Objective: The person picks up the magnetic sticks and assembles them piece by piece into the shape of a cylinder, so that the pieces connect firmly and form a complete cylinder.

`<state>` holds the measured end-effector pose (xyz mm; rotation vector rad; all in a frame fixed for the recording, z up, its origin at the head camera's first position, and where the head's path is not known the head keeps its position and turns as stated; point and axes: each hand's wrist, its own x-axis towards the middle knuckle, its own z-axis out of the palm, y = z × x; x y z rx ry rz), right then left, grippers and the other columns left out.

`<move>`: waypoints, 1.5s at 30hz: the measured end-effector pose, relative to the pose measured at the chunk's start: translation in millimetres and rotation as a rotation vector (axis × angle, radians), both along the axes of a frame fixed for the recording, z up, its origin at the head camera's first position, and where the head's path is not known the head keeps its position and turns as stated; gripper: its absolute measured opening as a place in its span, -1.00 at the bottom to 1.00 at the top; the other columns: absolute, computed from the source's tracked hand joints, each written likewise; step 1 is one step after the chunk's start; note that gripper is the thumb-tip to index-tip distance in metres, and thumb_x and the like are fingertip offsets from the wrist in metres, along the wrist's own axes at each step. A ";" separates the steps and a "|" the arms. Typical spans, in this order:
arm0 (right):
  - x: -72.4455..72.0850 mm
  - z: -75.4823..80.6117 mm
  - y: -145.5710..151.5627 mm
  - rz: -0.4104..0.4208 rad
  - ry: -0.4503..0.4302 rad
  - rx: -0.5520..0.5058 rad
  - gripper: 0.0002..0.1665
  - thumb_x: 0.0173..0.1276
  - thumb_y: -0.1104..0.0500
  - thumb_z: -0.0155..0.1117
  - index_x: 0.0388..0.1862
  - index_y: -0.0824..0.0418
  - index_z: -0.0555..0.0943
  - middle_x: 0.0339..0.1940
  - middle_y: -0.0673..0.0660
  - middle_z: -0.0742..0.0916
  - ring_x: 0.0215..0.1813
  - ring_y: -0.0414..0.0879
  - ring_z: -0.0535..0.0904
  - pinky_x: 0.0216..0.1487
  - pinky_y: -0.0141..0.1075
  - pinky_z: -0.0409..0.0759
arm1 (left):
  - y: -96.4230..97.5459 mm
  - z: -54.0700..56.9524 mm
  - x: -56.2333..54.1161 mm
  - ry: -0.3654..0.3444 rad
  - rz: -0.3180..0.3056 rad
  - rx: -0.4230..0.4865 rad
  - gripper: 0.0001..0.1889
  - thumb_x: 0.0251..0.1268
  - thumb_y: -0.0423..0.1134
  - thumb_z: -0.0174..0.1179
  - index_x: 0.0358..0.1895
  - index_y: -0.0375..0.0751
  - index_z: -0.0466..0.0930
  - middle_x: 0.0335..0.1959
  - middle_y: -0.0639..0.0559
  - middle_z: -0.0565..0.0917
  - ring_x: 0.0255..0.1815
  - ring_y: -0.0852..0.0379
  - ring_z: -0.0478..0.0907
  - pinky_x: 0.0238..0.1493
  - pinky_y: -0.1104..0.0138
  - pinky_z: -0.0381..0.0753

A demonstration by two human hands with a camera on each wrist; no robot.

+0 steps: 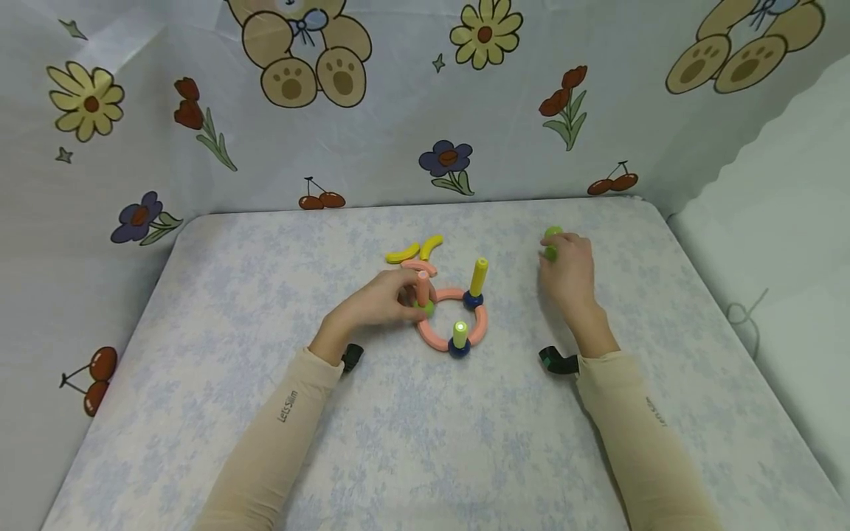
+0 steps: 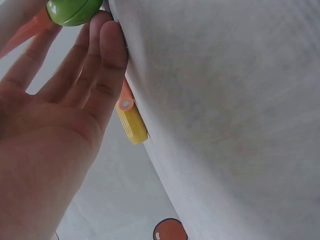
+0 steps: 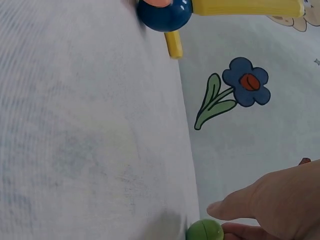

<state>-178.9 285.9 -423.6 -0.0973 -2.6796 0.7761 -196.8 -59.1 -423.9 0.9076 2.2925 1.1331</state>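
Observation:
A ring of curved pink pieces (image 1: 433,339) lies on the table, with blue balls (image 1: 459,347) as joints. From those balls rise a yellow stick (image 1: 479,277) and a pale green stick (image 1: 460,333). My left hand (image 1: 392,299) grips a green ball (image 2: 75,11) at the ring's left side; a pink stick (image 1: 423,287) stands up from it. Over to the right, my right hand (image 1: 568,273) has thumb and fingers around a green ball (image 3: 205,230), partly hidden by them. Another green ball (image 1: 553,231) shows just beyond its fingertips.
Behind the ring lie two curved yellow pieces (image 1: 402,254) and a loose curved pink piece (image 1: 418,266). Black wrist devices (image 1: 558,361) jut out beside both sleeves. A printed cloth (image 1: 398,110) hangs along the table's back edge.

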 end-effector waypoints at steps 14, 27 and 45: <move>5.3 5.5 5.3 -0.021 -0.096 0.061 -0.66 0.40 0.39 0.36 0.13 0.44 0.71 0.04 0.52 0.73 0.02 0.45 0.60 0.10 0.22 0.55 | 1.3 -1.3 1.1 -0.008 -0.027 0.037 -0.82 0.34 -0.34 0.46 -0.24 -0.16 0.59 0.08 0.07 0.76 -0.16 0.03 0.64 -0.09 0.21 0.63; 7.2 17.6 -3.7 0.132 -0.179 -0.141 -0.58 0.47 0.05 0.42 0.15 0.29 0.73 0.00 0.31 0.82 0.04 0.18 0.74 -0.01 -0.05 0.69 | 0.5 -2.5 0.4 -0.024 -0.024 0.042 -0.82 0.35 -0.33 0.45 -0.22 -0.17 0.59 0.09 0.07 0.75 -0.16 0.00 0.62 -0.10 0.20 0.61; 26.2 65.6 -42.6 0.546 -0.057 -0.359 -0.60 0.45 0.17 0.47 0.24 0.11 0.72 0.07 0.08 0.83 0.09 -0.10 0.73 0.11 -0.40 0.69 | 0.3 -2.3 -2.0 -0.011 -0.034 0.036 -0.83 0.34 -0.30 0.46 -0.23 -0.14 0.60 0.07 0.07 0.76 -0.16 0.03 0.63 -0.09 0.21 0.61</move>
